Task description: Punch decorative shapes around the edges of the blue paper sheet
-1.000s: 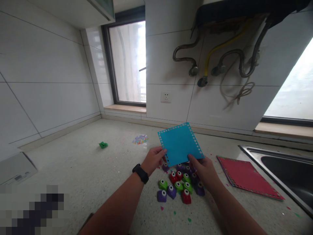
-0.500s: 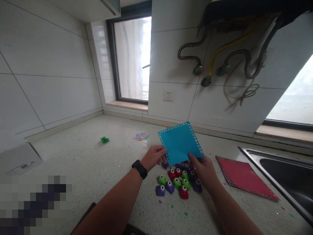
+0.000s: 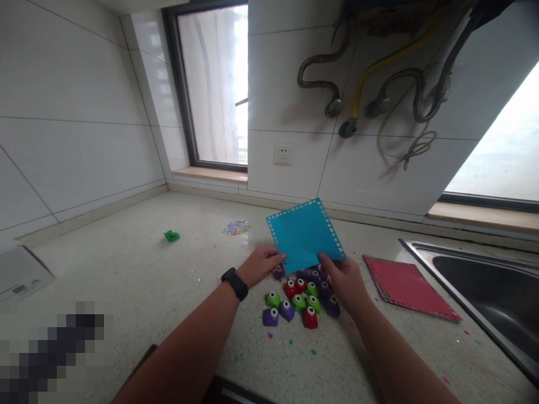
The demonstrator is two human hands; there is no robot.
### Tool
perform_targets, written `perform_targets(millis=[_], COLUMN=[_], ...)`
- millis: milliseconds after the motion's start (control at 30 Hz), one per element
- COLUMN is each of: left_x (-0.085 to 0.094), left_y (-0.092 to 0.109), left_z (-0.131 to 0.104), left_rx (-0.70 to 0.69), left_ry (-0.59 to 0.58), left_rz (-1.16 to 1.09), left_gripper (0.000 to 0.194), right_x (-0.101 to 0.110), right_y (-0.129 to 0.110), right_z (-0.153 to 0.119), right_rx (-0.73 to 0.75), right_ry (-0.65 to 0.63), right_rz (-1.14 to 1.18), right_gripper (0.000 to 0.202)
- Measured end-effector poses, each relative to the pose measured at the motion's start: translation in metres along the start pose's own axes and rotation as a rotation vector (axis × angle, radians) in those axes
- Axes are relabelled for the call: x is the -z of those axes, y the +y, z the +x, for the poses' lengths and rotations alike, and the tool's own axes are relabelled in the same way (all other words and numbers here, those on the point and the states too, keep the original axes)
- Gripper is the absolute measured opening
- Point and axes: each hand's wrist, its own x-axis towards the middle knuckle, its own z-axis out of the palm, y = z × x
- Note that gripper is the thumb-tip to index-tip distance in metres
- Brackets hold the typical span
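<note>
A blue sheet of paper (image 3: 304, 235) is held up and tilted in front of me, with small shapes punched along its left, top and right edges. My left hand (image 3: 266, 262) pinches its lower left edge. At the lower right corner my right hand (image 3: 342, 276) grips it, thumb on the face. Beneath the sheet, several craft punches stand on the counter: red ones (image 3: 310, 318), green ones (image 3: 273, 299) and purple ones (image 3: 271, 317). The sheet and my right hand partly hide the ones at the back.
A stack of punched sheets with red on top (image 3: 410, 289) lies right, beside a metal sink (image 3: 467, 314). A green crumpled piece (image 3: 171, 235) and a pile of colourful bits (image 3: 236, 227) lie left. A white box (image 3: 25, 275) stands far left. Paper scraps dot the counter (image 3: 168, 297).
The whole view has shifted slightly, so things appear higher and a little further left. Both hands keep hold of the blue sheet, with little change in its tilt.
</note>
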Motion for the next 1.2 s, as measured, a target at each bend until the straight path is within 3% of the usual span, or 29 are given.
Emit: perform_targets(millis=[700,1200], left_x=[0.003,0.005], left_y=[-0.004,-0.006], left_z=[0.003,0.004], left_rx=[-0.016,-0.001], left_ry=[-0.015,-0.008], left_rz=[0.005,0.053], left_gripper=[0.045,0.044], right_x=[-0.001,-0.003], right_y=[0.008,-0.002], right_z=[0.002,0.001], right_rx=[-0.003,-0.003], right_ry=[0.03,0.041], right_rz=[-0.069,-0.063], right_gripper=[0.04,0.04])
